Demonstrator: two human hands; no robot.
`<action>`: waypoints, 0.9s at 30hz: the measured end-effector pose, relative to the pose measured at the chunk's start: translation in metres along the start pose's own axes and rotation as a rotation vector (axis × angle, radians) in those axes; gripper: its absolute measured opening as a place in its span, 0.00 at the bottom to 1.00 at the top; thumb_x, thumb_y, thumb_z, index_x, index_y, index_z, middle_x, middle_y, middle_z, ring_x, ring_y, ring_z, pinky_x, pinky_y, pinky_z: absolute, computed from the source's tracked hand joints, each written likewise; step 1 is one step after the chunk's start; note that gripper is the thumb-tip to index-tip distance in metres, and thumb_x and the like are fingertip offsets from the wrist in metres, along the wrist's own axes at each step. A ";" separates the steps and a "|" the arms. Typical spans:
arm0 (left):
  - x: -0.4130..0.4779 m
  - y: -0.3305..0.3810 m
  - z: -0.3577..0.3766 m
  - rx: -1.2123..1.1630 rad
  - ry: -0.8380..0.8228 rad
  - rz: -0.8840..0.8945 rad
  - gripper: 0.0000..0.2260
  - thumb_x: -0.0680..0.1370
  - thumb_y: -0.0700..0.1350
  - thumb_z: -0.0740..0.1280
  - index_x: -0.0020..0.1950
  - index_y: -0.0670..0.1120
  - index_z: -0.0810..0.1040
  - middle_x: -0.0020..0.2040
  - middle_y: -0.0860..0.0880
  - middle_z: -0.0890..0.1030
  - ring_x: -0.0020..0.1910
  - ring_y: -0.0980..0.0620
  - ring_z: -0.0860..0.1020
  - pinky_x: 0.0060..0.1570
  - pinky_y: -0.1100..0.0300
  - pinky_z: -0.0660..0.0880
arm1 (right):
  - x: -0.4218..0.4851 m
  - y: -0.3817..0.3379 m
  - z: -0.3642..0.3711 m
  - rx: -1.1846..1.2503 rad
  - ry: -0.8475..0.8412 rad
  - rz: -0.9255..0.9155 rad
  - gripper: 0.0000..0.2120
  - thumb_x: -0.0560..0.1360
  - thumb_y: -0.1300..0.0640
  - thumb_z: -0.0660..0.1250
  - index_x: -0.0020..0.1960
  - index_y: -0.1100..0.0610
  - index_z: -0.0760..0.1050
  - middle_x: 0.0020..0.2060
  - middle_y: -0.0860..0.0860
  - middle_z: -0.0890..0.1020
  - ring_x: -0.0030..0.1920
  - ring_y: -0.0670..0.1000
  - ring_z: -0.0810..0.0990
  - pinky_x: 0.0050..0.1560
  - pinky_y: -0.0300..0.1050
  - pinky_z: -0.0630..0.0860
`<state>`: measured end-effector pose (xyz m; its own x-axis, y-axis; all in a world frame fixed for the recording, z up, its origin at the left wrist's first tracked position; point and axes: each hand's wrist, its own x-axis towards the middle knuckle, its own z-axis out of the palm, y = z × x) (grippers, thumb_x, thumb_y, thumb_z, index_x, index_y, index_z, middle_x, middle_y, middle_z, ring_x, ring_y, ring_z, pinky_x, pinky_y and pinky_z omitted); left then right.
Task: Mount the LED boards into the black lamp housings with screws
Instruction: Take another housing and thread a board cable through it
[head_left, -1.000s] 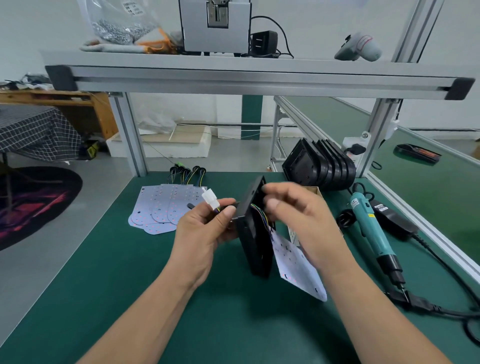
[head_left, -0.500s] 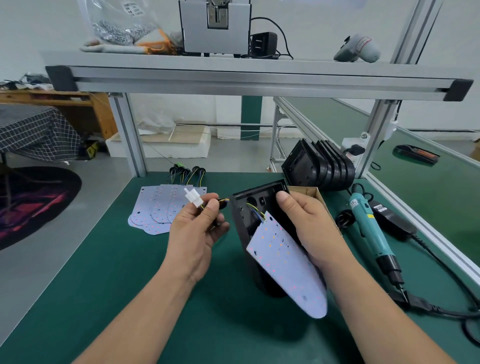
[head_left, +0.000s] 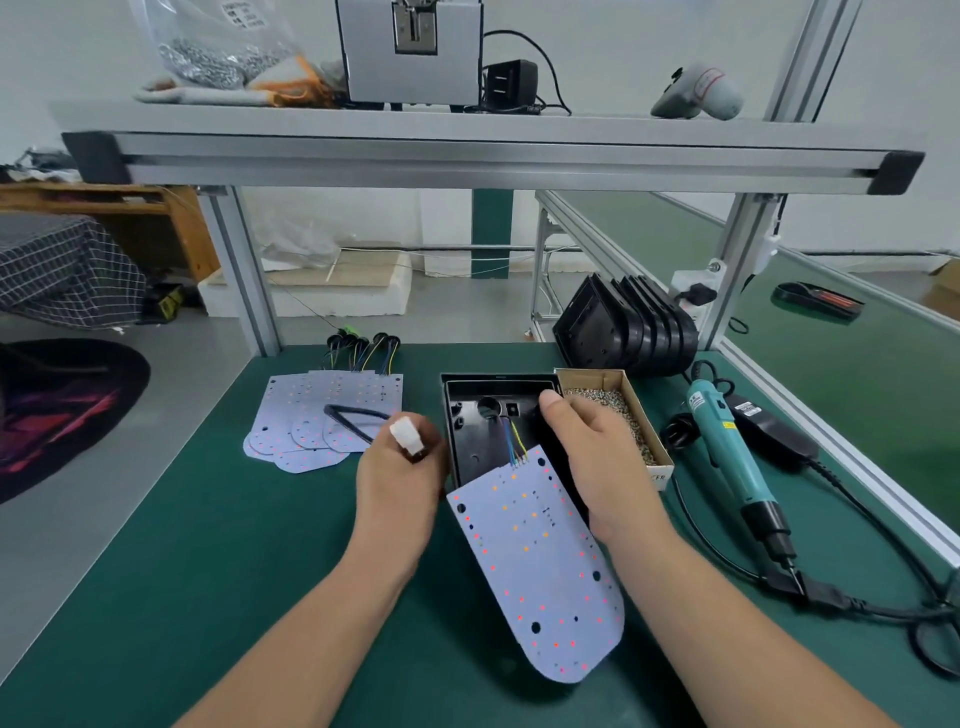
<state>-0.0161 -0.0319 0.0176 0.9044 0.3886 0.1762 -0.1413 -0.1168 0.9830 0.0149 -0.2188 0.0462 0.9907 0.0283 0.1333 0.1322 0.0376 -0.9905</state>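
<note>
- The LED board (head_left: 540, 566) lies half out of the black lamp housing (head_left: 475, 415): its far end, where the coloured wires (head_left: 515, 441) are soldered, sits inside the open shell, and its rounded near end juts over the housing's near wall towards the person
- Judged from this, the step in hand is threading the board's lead through the housing and taking up the slack, with seating not yet done and no screw in place
- The next move calls for sliding the board flat into the shell so its holes meet the posts, without pinching the wires beneath it, and only then reaching for a screw and the driver
- The right hand (head_left: 587, 462) grips the housing's right wall, thumb over the rim and fingers curled round the outside; the board's right edge runs just beside this wrist, and I cannot tell whether they touch
- The left hand (head_left: 400, 488) is just left of the housing, fingers closed in a pinch on the white connector (head_left: 407, 436), from which a black cable (head_left: 353, 415) loops away
- The housing rests on the green desk (head_left: 208, 571), touching the open cardboard box of screws (head_left: 615, 410) on its right
- Further right lies the teal electric screwdriver (head_left: 727, 457), untouched
- A fan of spare LED boards (head_left: 317, 415) lies to the left, and a row of empty housings (head_left: 628, 327) stands behind the box
</note>
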 end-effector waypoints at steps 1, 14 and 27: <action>0.001 -0.001 0.000 0.090 -0.008 0.003 0.06 0.74 0.36 0.70 0.42 0.44 0.74 0.35 0.48 0.75 0.35 0.54 0.66 0.36 0.56 0.68 | 0.000 0.002 0.000 -0.038 0.012 -0.015 0.18 0.81 0.42 0.67 0.55 0.56 0.82 0.48 0.46 0.85 0.48 0.47 0.82 0.56 0.49 0.75; -0.001 0.027 0.002 -0.667 -0.241 -0.607 0.11 0.77 0.51 0.68 0.50 0.43 0.78 0.47 0.44 0.79 0.41 0.45 0.77 0.42 0.56 0.71 | -0.006 -0.003 -0.002 -0.147 -0.197 -0.161 0.22 0.84 0.61 0.69 0.74 0.43 0.76 0.63 0.39 0.84 0.65 0.42 0.81 0.66 0.36 0.75; -0.006 0.016 -0.010 -0.462 -0.459 -0.390 0.22 0.77 0.59 0.66 0.57 0.42 0.86 0.57 0.37 0.84 0.53 0.42 0.82 0.51 0.48 0.80 | -0.001 0.000 -0.009 -0.105 -0.057 -0.125 0.43 0.68 0.51 0.82 0.78 0.34 0.67 0.70 0.32 0.76 0.72 0.39 0.74 0.73 0.47 0.72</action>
<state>-0.0282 -0.0267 0.0323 0.9859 -0.1081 -0.1280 0.1602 0.3855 0.9087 0.0146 -0.2281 0.0462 0.9631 0.0863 0.2548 0.2603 -0.0605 -0.9636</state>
